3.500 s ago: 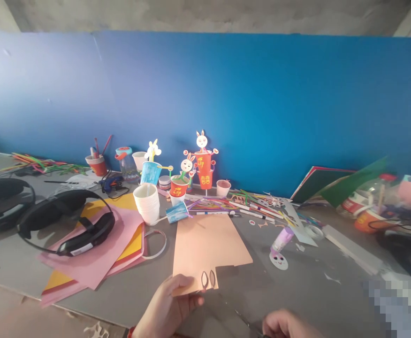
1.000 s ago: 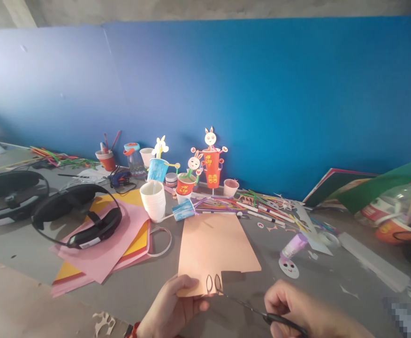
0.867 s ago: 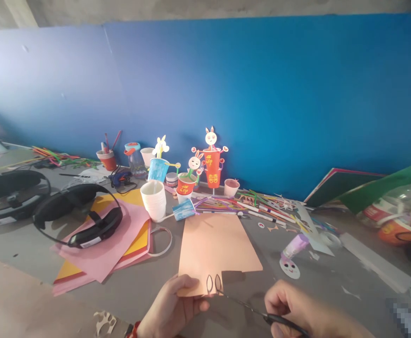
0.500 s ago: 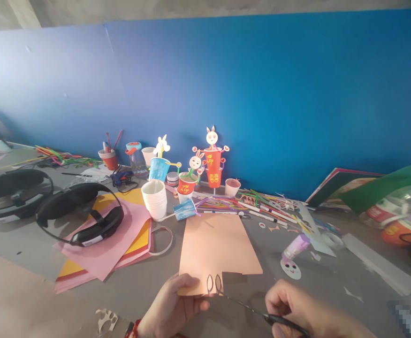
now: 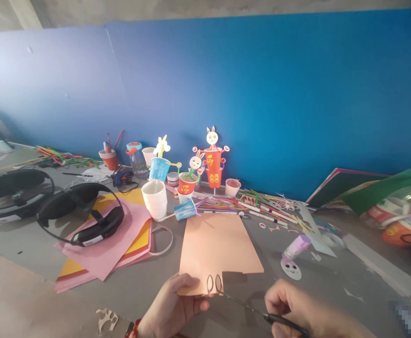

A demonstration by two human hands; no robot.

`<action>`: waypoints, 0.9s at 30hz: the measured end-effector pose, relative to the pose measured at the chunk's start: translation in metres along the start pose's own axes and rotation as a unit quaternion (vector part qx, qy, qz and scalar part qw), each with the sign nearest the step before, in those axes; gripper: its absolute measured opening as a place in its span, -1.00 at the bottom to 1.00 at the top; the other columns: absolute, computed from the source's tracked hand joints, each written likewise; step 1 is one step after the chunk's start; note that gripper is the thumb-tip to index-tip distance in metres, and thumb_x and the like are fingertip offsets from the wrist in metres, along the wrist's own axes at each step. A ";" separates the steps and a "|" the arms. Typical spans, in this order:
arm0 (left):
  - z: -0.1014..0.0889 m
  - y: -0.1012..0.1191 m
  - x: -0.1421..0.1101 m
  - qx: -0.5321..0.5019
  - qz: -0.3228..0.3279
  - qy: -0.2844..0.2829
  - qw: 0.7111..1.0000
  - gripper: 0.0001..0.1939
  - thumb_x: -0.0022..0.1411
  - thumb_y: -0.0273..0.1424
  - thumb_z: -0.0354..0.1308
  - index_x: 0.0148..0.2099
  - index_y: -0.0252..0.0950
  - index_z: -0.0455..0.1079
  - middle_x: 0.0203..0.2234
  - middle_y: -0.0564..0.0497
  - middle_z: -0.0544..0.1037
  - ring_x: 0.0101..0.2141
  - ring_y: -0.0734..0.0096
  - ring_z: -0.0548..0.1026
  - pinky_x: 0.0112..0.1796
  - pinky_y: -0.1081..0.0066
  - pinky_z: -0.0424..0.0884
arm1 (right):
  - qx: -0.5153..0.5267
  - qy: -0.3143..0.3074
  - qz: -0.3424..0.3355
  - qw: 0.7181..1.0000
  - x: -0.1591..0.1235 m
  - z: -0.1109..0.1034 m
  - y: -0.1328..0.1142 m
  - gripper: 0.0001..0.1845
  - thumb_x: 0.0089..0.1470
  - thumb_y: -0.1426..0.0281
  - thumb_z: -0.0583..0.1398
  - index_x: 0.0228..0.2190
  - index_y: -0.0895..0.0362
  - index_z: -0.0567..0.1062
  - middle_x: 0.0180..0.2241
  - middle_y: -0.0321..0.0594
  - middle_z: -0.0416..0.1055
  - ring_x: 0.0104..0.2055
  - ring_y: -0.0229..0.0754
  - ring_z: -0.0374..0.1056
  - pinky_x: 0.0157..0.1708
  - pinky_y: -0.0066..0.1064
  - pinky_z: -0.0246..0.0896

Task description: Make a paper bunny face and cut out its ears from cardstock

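Note:
My left hand [image 5: 180,300] pinches the lower left corner of a peach sheet of paper [image 5: 217,241], thumb on top and fingers beneath. Two narrow ear shapes [image 5: 214,283] are drawn in dark outline on a tab at the sheet's near edge. My right hand [image 5: 293,307] is closed around the black handle of scissors [image 5: 251,308]. The scissors' thin blades point left, and their tip meets the paper's edge by the right-hand ear shape. Whether the blades are apart cannot be made out.
Cup figures with rabbit heads [image 5: 212,157] stand by the blue wall, near stacked white cups [image 5: 154,199]. Black headsets [image 5: 82,213] rest at left, one on coloured paper [image 5: 103,253]. A glue stick [image 5: 297,247] and a paper face [image 5: 291,270] lie at right, below markers [image 5: 263,215].
Almost nothing differs. Both hands keep their places, and the scissors' tip stays at the paper's edge. The far right corner of the sheet has shifted very slightly.

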State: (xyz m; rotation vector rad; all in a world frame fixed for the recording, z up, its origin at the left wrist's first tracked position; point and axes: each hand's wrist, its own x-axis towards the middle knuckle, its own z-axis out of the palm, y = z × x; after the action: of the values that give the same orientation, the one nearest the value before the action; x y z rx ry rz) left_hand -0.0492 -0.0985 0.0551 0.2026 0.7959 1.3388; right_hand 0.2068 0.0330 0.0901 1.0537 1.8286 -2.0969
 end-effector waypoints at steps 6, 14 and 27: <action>-0.002 -0.001 0.001 0.000 -0.005 0.003 1.000 -0.77 0.14 -0.53 0.21 -0.16 -0.55 0.57 -0.31 -0.28 0.61 -0.35 0.24 0.56 -0.37 0.38 0.45 | -0.003 -0.001 -0.022 1.000 0.006 -0.006 0.013 -0.49 -0.40 0.07 0.44 -0.69 0.14 0.33 -0.67 -0.38 0.42 -0.72 -0.44 0.16 -0.77 -0.62 -0.07; 0.001 0.000 0.001 0.000 -0.005 0.012 1.000 -0.82 0.13 -0.57 0.19 -0.23 -0.52 0.59 -0.37 -0.23 0.62 -0.36 0.24 0.56 -0.39 0.39 0.42 | -0.056 0.031 0.001 0.998 0.013 -0.009 0.020 -0.61 -0.33 0.26 0.43 -0.70 0.15 0.33 -0.69 -0.40 0.42 -0.73 -0.44 0.15 -0.75 -0.63 -0.09; 0.003 0.001 0.001 0.004 -0.002 0.012 1.000 -0.82 0.13 -0.57 0.18 -0.24 -0.54 0.59 -0.38 -0.24 0.61 -0.38 0.25 0.54 -0.41 0.39 0.41 | -0.067 0.045 0.002 0.997 0.007 -0.004 0.012 -0.60 -0.34 0.24 0.41 -0.67 0.12 0.29 -0.71 -0.42 0.39 -0.70 -0.42 0.15 -0.73 -0.63 -0.14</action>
State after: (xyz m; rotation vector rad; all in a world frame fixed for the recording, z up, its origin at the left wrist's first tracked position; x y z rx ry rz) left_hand -0.0480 -0.0964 0.0568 0.1900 0.8218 1.3361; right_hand 0.2096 0.0364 0.0763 1.1339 1.9754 -1.9228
